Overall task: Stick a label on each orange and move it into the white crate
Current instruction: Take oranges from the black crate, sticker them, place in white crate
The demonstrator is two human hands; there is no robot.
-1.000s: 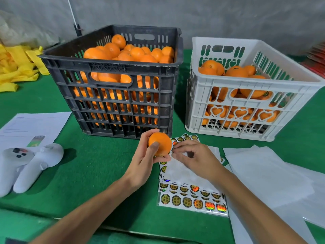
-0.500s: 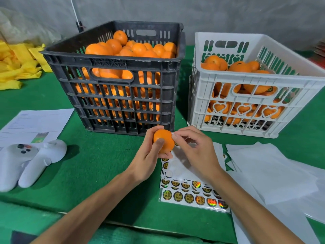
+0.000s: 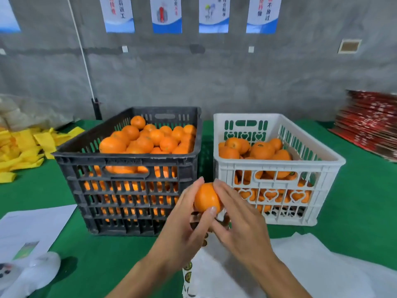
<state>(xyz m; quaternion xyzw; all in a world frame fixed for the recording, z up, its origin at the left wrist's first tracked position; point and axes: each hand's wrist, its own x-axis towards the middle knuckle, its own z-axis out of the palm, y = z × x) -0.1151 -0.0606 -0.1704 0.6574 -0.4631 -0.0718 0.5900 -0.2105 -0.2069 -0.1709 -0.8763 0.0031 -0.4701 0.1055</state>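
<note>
Both hands have risen from the sticker sheet (image 3: 189,274). The left hand (image 3: 184,229) and right hand (image 3: 240,224) now cup the orange (image 3: 206,198), fingers curled around it, just before the white crate (image 3: 277,166).

The right hand (image 3: 238,222) covers the far right side of the held orange (image 3: 206,200), so any label there cannot be seen. Both forearms run out of the bottom edge. The sticker sheet (image 3: 188,274) lies mostly hidden beneath the hands and the white backing paper (image 3: 311,265), its printed designs too small to read. A white controller (image 3: 28,274) is blurred and cropped at the lower-left corner. Wall posters (image 3: 166,14) are cut off by the top edge, their text unreadable. The red stack (image 3: 371,121) at the right edge is smeared.
</note>
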